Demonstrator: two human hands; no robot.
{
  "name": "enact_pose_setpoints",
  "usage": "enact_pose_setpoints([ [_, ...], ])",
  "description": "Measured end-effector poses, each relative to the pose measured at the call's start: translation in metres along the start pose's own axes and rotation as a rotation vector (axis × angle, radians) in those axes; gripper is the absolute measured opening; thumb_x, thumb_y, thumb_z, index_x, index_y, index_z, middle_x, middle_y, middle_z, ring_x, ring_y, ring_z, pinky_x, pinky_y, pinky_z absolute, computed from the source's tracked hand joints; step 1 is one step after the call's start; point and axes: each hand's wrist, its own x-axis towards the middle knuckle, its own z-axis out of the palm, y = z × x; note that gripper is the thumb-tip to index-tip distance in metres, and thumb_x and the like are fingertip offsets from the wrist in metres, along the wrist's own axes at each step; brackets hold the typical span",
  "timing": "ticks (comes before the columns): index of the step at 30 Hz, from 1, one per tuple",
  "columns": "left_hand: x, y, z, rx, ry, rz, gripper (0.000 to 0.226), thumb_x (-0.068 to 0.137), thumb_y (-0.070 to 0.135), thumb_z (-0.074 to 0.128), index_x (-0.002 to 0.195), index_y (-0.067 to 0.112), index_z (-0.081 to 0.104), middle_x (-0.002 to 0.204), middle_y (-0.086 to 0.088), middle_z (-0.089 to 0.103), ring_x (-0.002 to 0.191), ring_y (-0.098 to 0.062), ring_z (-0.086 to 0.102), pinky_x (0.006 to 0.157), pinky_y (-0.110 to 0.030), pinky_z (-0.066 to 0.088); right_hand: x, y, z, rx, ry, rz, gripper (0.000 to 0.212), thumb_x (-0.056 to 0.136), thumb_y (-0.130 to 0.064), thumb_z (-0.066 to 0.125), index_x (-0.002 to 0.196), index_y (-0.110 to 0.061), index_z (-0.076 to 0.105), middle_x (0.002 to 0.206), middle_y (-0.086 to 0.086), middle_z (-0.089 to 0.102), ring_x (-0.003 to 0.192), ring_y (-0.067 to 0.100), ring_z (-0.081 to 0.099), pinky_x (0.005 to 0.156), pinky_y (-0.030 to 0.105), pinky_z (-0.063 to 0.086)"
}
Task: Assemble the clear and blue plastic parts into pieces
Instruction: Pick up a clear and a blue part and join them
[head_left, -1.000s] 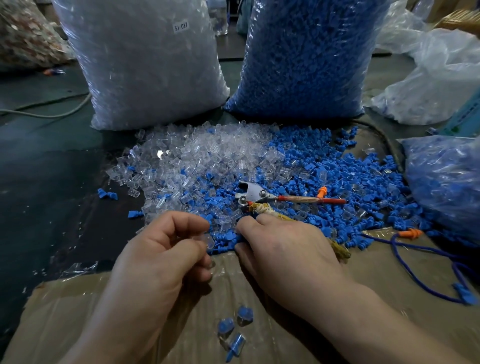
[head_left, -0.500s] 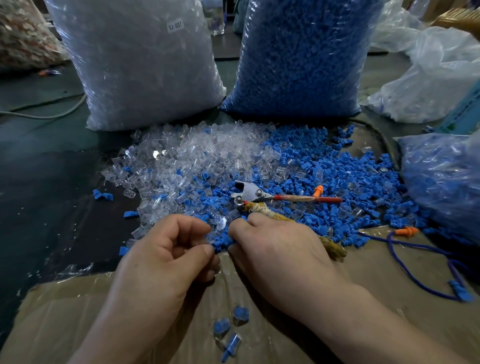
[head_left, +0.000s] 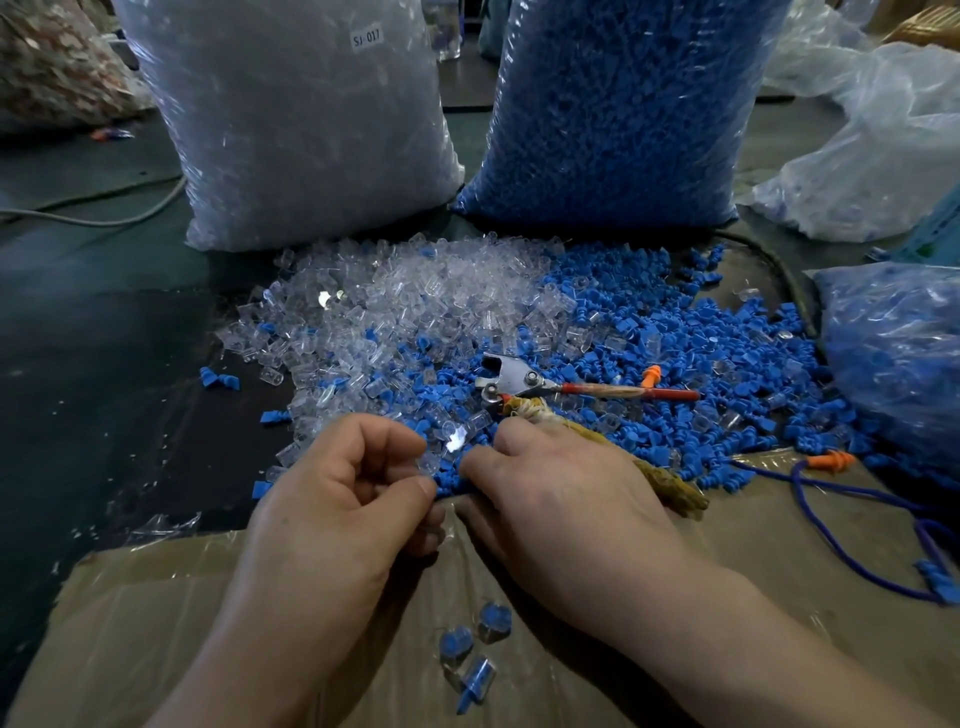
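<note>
In the head view, the clear parts (head_left: 415, 306) are lying in a loose heap of small see-through caps, some glinting. The blue parts (head_left: 675, 353) are spreading to the right of them as small ribbed plugs, and the two kinds are mixing where the heaps meet.

The left grip (head_left: 353, 499) is curling its thumb and forefinger round one clear part (head_left: 429, 463) at the near edge of the heap, pinching it just beyond the cardboard sheet (head_left: 156, 623). The right grip (head_left: 561, 499) is lying palm down just beside it, with its fingertips (head_left: 474, 462) dipping into the blue parts. I cannot tell whether it is holding anything, because the fingers are bending out of sight.

Three assembled pieces (head_left: 475, 649) — clear shells with blue inside — are lying on the cardboard between the two wrists, nearer the camera than both grips.

A pair of pliers (head_left: 519, 382) with one red handle is resting on the heap just beyond the right grip, and its other handle, wrapped in yellowish cord, is passing under that hand.

Behind the heap, a bag of clear parts (head_left: 301, 119) and a bag of blue parts (head_left: 623, 104) are standing side by side.
</note>
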Motion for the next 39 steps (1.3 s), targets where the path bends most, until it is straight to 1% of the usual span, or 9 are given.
enact_pose_setpoints([
  [6, -0.003, 0.006, 0.0, 0.039, -0.009, -0.001, 0.034, 0.088, 0.003, 0.068, 0.08, 0.036, 0.071, 0.07, -0.003, 0.072, 0.059, -0.014, 0.071, 0.05, -0.018, 0.054, -0.004, 0.0, -0.01, -0.043, -0.135, 0.002, 0.012, 0.1, -0.023, 0.047, 0.112, -0.025, 0.047, 0.082, -0.005, 0.029, 0.081, 0.019, 0.038, 0.052, 0.031, 0.026],
  [13, -0.004, 0.007, 0.001, 0.09, -0.017, 0.01, 0.036, 0.089, 0.005, 0.068, 0.082, 0.04, 0.069, 0.067, -0.003, 0.072, 0.054, -0.014, 0.069, 0.05, -0.016, 0.052, -0.014, -0.001, -0.014, -0.021, -0.172, 0.036, 0.021, 0.101, -0.022, 0.045, 0.093, -0.03, 0.027, 0.079, -0.006, 0.036, 0.077, 0.021, 0.046, 0.065, 0.038, 0.049],
  [17, -0.004, 0.006, 0.002, 0.123, -0.025, 0.026, 0.037, 0.089, 0.006, 0.068, 0.083, 0.043, 0.068, 0.067, -0.002, 0.072, 0.054, -0.012, 0.068, 0.051, -0.016, 0.052, -0.017, 0.0, -0.015, 0.022, -0.088, 0.052, 0.023, 0.097, -0.037, 0.041, 0.083, -0.031, 0.024, 0.074, -0.01, 0.035, 0.069, 0.016, 0.041, 0.058, 0.032, 0.037],
  [20, -0.004, 0.004, 0.004, 0.119, -0.027, 0.044, 0.035, 0.088, 0.007, 0.069, 0.084, 0.042, 0.068, 0.065, -0.003, 0.072, 0.054, -0.014, 0.069, 0.051, -0.021, 0.055, -0.017, 0.003, -0.015, 0.103, -0.021, 0.071, 0.012, 0.092, -0.042, 0.043, 0.086, -0.033, 0.037, 0.078, -0.013, 0.042, 0.07, 0.008, 0.041, 0.054, 0.022, 0.031],
  [23, -0.004, 0.002, 0.007, 0.05, -0.035, 0.017, 0.032, 0.087, 0.006, 0.069, 0.084, 0.038, 0.069, 0.062, -0.007, 0.07, 0.054, -0.021, 0.069, 0.052, -0.03, 0.059, -0.016, 0.008, -0.014, 0.343, 0.051, 0.167, 0.023, 0.088, -0.039, 0.045, 0.109, -0.036, 0.054, 0.094, -0.016, 0.056, 0.085, 0.001, 0.051, 0.071, 0.022, 0.046],
  [26, -0.006, 0.001, 0.007, 0.004, -0.068, -0.006, 0.029, 0.086, 0.008, 0.07, 0.084, 0.036, 0.07, 0.062, -0.009, 0.07, 0.053, -0.024, 0.068, 0.052, -0.031, 0.056, -0.016, 0.011, -0.015, 0.735, 0.087, 0.303, 0.025, 0.089, -0.029, 0.05, 0.105, -0.042, 0.064, 0.078, -0.018, 0.066, 0.063, -0.005, 0.056, 0.056, 0.012, 0.045],
  [30, -0.005, -0.001, 0.006, -0.051, -0.072, -0.039, 0.026, 0.086, 0.008, 0.07, 0.084, 0.033, 0.071, 0.062, -0.011, 0.07, 0.05, -0.023, 0.065, 0.05, -0.031, 0.054, -0.013, 0.007, -0.017, 1.518, -0.082, 0.455, 0.029, 0.096, -0.005, 0.047, 0.088, -0.019, 0.07, 0.064, 0.007, 0.061, 0.052, 0.018, 0.054, 0.047, 0.029, 0.048],
  [35, -0.004, -0.002, 0.006, -0.059, -0.086, -0.042, 0.023, 0.087, 0.009, 0.069, 0.082, 0.032, 0.07, 0.061, -0.012, 0.069, 0.049, -0.023, 0.064, 0.049, -0.033, 0.055, -0.011, 0.009, -0.016, 1.873, -0.131, 0.462, 0.019, 0.094, -0.004, 0.038, 0.102, -0.007, 0.055, 0.064, 0.012, 0.057, 0.041, 0.018, 0.047, 0.035, 0.023, 0.038],
  [39, -0.004, 0.0, 0.007, -0.051, -0.091, -0.04, 0.022, 0.086, 0.011, 0.068, 0.083, 0.033, 0.069, 0.061, -0.011, 0.069, 0.049, -0.022, 0.064, 0.049, -0.031, 0.055, -0.013, 0.013, -0.015, 1.942, -0.112, 0.439, 0.027, 0.092, -0.006, 0.037, 0.107, -0.006, 0.059, 0.065, 0.016, 0.059, 0.038, 0.018, 0.047, 0.033, 0.022, 0.039],
])
